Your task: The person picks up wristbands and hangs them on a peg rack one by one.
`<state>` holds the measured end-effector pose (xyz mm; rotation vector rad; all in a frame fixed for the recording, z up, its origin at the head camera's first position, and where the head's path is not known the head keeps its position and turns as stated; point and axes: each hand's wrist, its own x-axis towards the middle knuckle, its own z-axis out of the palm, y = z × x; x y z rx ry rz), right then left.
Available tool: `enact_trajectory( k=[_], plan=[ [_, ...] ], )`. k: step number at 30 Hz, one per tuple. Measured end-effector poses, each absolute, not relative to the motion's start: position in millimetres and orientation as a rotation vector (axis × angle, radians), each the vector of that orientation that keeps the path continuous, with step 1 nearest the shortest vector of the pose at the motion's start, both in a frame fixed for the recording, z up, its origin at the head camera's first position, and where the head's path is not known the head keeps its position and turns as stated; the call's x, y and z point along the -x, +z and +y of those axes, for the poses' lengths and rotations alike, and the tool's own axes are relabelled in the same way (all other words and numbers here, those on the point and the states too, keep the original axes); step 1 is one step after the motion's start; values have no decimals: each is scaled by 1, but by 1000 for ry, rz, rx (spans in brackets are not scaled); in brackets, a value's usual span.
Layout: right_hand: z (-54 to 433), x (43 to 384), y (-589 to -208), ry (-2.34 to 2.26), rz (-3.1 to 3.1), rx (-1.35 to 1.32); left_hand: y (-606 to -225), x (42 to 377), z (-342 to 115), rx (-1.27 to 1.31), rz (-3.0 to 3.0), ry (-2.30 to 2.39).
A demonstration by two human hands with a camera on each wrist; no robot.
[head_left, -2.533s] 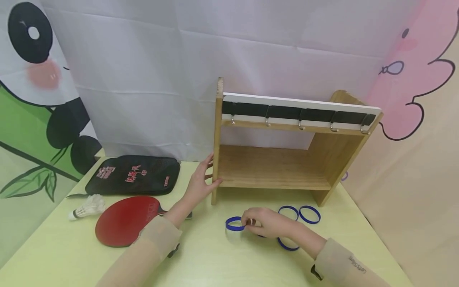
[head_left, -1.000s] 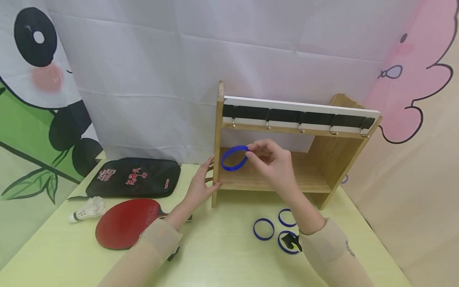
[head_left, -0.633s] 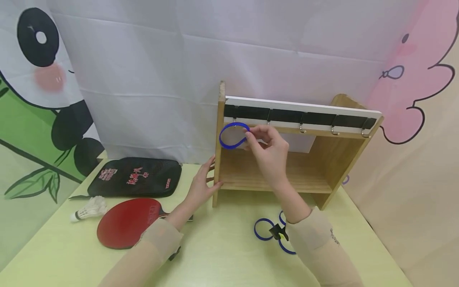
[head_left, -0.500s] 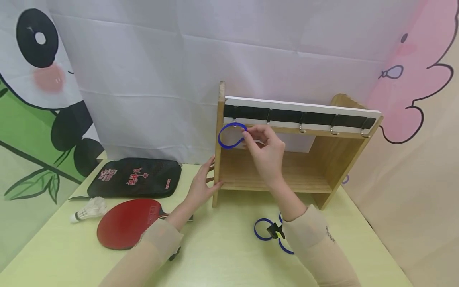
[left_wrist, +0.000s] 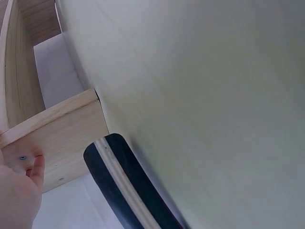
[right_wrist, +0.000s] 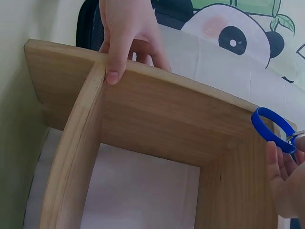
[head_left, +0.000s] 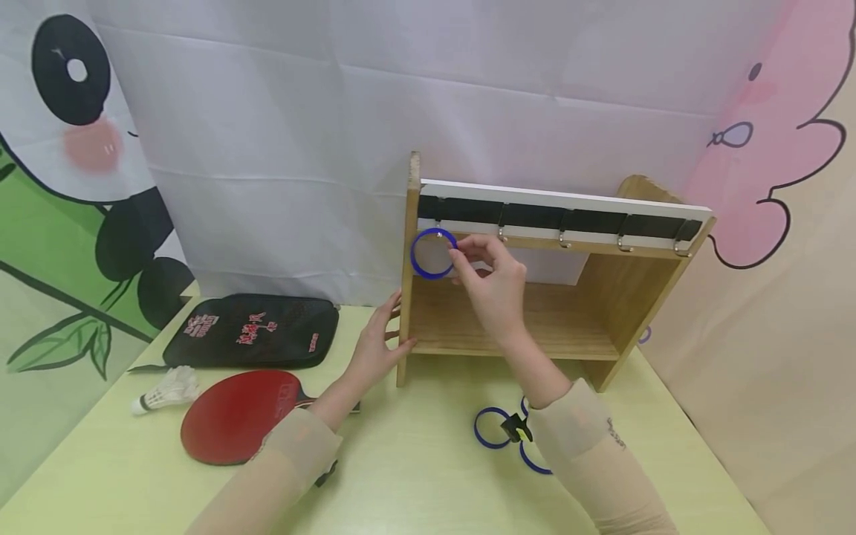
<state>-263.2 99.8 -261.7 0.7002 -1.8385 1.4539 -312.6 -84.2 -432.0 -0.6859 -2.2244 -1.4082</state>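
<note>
My right hand [head_left: 498, 286] pinches a thin blue wristband [head_left: 433, 277] between thumb and fingertips at the leftmost metal hook [head_left: 438, 225] of a wooden rack [head_left: 582, 323]. The hook's tip shows inside the loop in the head view. In the right wrist view the wristband [right_wrist: 262, 131] is tilted close to the hook; I cannot tell whether it hangs on it. My left hand [head_left: 371, 349] grips the rack's left side panel, thumb at the front edge and fingers on the outer face. Other blue wristbands [head_left: 491, 446] lie on the table, partly hidden by the right sleeve.
Several more hooks [head_left: 564, 241] line the rack's white-and-black rail [head_left: 535, 215]. At left on the table [head_left: 401, 475] are a red table tennis bat [head_left: 237, 420], a shuttlecock [head_left: 167, 390] and a black case [head_left: 250, 331]. A white cloth [head_left: 281, 148] hangs behind.
My right hand has lifted the wristband from the table to the leftmost hook. Over the last half second it shifted slightly left, and the loop looks rounder. The left hand stays put.
</note>
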Motion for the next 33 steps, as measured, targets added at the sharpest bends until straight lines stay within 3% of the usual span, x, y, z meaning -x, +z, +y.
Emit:
enact_trajectory(
  k=[12, 21, 33],
  plan=[
    [128, 258, -266, 1255, -2004, -713, -432, 313, -84, 667, -2238, -1400],
    [159, 249, -271, 999, -2044, -922, -431, 311, -83, 651, -2260, -1381],
    [190, 244, -320, 677, -2203, -1180, -431, 312, -83, 664, -2255, -1375]
  ],
)
